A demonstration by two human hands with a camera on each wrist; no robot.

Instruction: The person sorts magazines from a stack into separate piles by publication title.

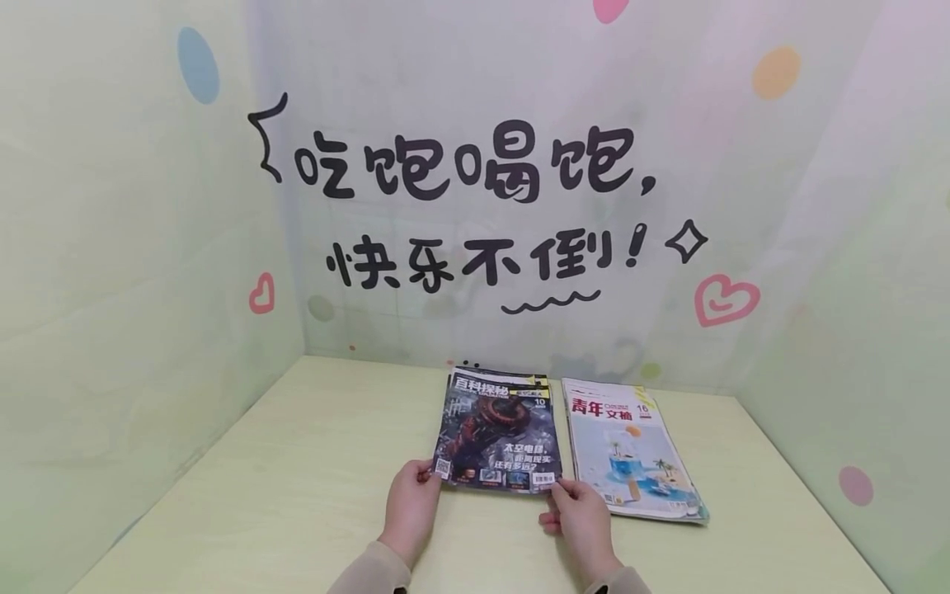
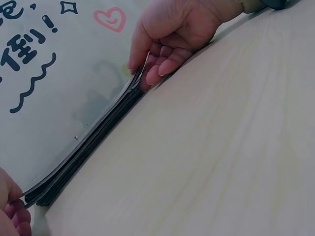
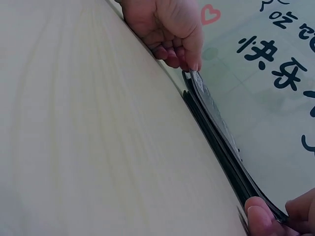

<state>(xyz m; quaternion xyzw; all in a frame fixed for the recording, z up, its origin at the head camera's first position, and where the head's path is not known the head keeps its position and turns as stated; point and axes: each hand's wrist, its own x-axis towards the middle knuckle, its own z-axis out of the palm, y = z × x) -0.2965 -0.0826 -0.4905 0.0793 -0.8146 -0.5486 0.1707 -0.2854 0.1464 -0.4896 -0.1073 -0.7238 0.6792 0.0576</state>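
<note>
A stack of magazines with a dark cover (image 1: pixel 497 437) lies near the middle of the table, its layered edges (image 2: pixel 93 142) showing in the left wrist view. At its near left corner the left hand (image 1: pixel 412 507) pinches the upper part of the stack between thumb and fingers. The right hand (image 1: pixel 582 520) pinches the near right corner, thumb on top. In the right wrist view the left hand (image 3: pixel 167 29) holds a slightly raised corner, with more magazines below it. Beside the right hand lies a second stack with a white and blue cover (image 1: pixel 631 454), touched by neither hand.
The pale wooden table (image 1: pixel 282 487) reaches back to a light curtain wall (image 1: pixel 475 74) printed with dark characters, hearts and coloured dots. Similar curtain panels stand at the left and right sides.
</note>
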